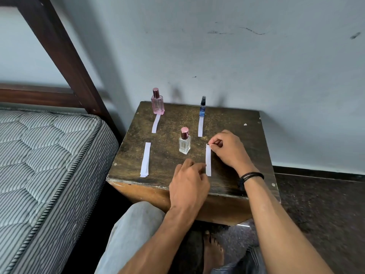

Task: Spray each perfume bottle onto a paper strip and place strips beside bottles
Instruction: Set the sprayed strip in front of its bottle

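Strip [208, 159] flat on table [246, 135] btwn hands: R hand [227, 149] pinches far end, L hand [189, 180] fingertips touch near end. Clear bottle [184, 143] upright just left of R hand; spare strips [145, 160] left of L hand.

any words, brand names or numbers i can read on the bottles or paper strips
No text is readable.
pink bottle: faint front mark, too small to read.
blue bottle: patterned label, too blurred to read.
clear bottle: nothing legible.
paper strips: no writing visible.
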